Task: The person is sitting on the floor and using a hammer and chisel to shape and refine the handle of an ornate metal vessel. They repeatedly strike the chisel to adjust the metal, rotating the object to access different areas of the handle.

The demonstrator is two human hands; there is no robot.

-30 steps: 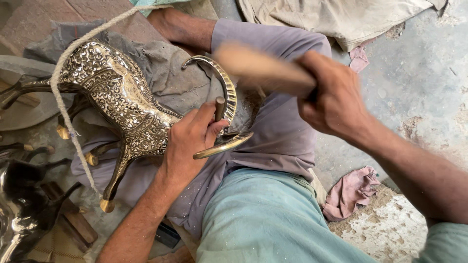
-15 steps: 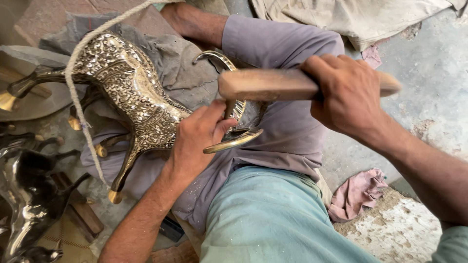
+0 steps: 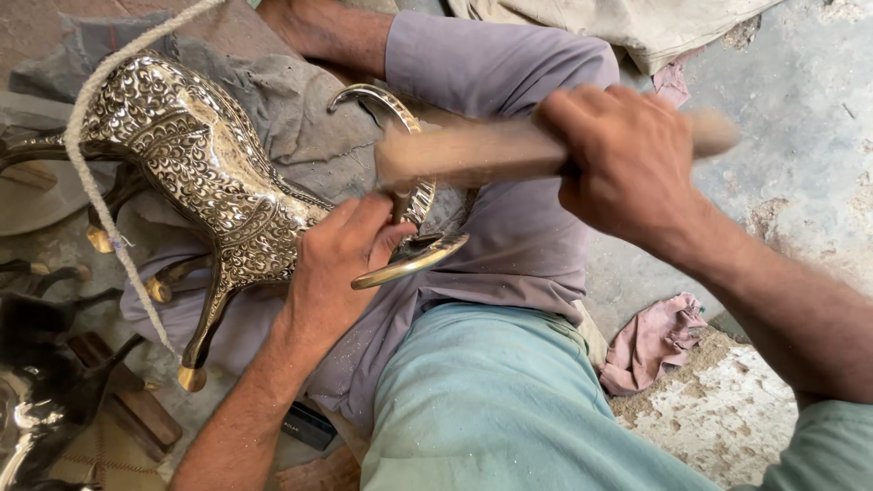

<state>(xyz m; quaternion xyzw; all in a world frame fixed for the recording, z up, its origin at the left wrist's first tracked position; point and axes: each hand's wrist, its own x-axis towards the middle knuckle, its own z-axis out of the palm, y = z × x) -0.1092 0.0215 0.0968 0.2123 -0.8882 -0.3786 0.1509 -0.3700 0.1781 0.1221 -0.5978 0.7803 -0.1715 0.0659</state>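
A metal punch (image 3: 401,205) is pinched upright in the left hand (image 3: 338,264) against the curved horn (image 3: 414,195) of an engraved brass figure (image 3: 195,168) — laid across the lap. Beyond, a blurred wooden mallet (image 3: 482,150) is gripped tight by the right hand (image 3: 627,164).

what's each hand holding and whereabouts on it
The right hand grips a wooden mallet around its handle. The left hand holds the ornate metal animal figure at its head end, beside the curved horns.
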